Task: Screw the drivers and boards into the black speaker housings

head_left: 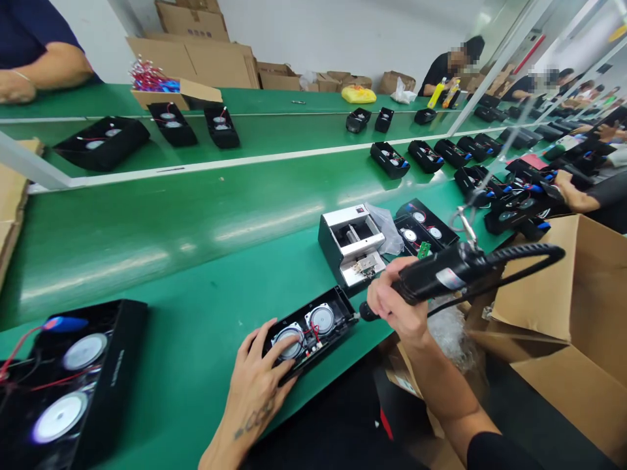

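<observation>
An open black speaker housing (343,301) lies on the green bench, with two round silver speakers and red wires inside. My left hand (264,362) spreads over its left end, fingers resting on the near speaker and the rim, which steadies the case. My right hand (399,303) is wrapped round a black electric screwdriver (435,271), tilted with its tip at the right end wall of the housing. A cable and a hanging cord run from the tool's back end. The exact contact of the tip is too small to make out.
Behind the housing stands a white-and-black screw feeder (350,245), near more open speaker housings (426,225). A larger housing (117,378) sits at left. Cardboard boxes (548,294) stand at right. Across the green belt (196,215) are several housings and co-workers.
</observation>
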A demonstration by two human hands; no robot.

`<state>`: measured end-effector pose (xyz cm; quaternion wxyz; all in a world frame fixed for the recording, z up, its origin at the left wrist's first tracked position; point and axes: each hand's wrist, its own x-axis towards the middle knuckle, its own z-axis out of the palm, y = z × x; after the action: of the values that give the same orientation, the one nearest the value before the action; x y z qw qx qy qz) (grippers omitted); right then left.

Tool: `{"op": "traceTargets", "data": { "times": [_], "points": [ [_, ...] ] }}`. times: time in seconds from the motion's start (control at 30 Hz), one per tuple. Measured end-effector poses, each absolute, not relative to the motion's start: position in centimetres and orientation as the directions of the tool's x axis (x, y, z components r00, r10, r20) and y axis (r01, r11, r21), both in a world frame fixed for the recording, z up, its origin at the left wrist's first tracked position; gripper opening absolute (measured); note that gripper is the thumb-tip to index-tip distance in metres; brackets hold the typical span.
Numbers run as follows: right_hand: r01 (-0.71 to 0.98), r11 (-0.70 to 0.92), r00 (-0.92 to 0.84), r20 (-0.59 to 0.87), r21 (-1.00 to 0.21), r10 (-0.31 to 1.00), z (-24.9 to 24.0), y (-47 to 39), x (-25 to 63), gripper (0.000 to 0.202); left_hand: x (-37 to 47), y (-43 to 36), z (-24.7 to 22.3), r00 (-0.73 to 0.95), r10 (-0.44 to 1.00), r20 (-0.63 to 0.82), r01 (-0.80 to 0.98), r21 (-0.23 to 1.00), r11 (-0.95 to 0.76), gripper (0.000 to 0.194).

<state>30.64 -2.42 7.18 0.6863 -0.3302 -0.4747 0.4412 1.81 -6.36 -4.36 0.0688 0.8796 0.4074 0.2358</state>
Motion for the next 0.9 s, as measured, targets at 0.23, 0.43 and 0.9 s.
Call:
{"op": "traceTargets", "data": {
  "times": [0.23, 0.43, 0.9],
  "points": [
    [-0.273, 0.317, 0.004, 0.328, -0.908, 0.945, 5.4, -3.9, 27.3, 0.028, 1.9, -6.3, -4.3, 0.555, 0.741, 0.378, 0.675, 0.316, -0.666, 0.007],
    [-0.237, 0.297, -0.038, 0.315, -0.925, 0.948, 4.5, -3.6, 26.7, 0.027, 1.9, -6.4, -4.3, 0.567, 0.736, 0.369, 0.674, 0.305, -0.672, 0.004],
    [-0.181, 0.23, -0.093, 0.25, -0.956, 0.964, 3.6, -4.2, 25.9, 0.026, 2.1, -6.6, -4.3, 0.553, 0.755, 0.351, 0.679, 0.336, -0.653, 0.007]
  ]
}}
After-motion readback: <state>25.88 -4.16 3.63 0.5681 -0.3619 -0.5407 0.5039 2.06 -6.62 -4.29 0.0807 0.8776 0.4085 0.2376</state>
